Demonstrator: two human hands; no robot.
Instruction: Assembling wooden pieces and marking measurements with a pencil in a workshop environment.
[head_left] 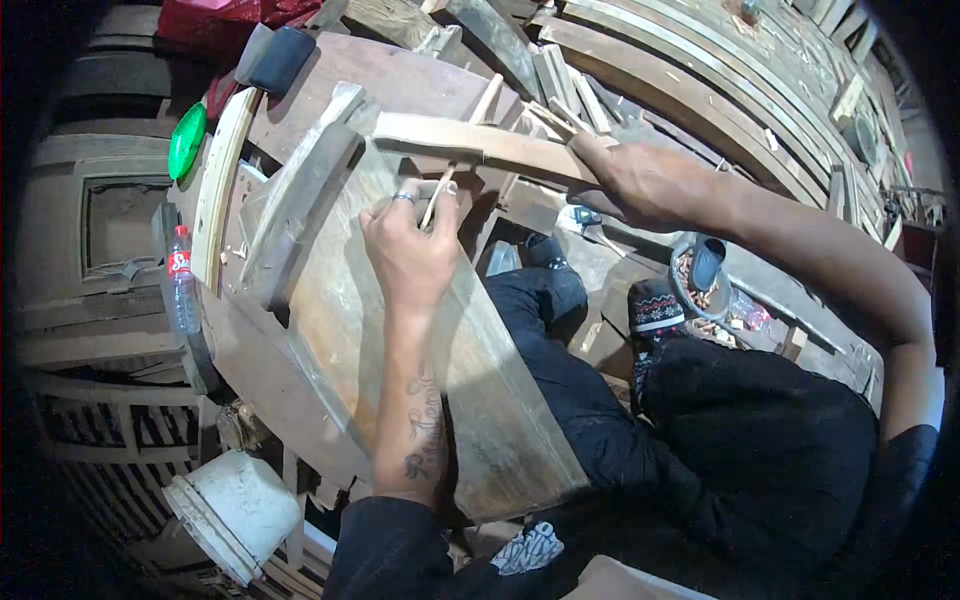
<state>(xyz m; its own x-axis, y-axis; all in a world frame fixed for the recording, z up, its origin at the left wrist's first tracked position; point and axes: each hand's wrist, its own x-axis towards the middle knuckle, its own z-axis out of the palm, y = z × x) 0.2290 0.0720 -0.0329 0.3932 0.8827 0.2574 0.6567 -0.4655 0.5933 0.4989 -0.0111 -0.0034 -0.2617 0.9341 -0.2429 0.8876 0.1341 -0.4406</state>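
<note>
My left hand (410, 245), with a ring on one finger, grips a thin wooden stick (463, 150) that runs up across a curved wooden slat (470, 140). My right hand (625, 180) clasps the right end of that curved slat and holds it over a wide, worn plank (400, 330) that slopes down toward my lap. My legs in dark trousers sit to the right of the plank.
A clear plastic bottle with a red label (182, 280) and a green lid (186, 140) lie at the left. A white bucket (235, 510) sits at the lower left. Stacked curved timbers (700, 70) fill the top right; a small round tin (700, 280) of bits stands by my knee.
</note>
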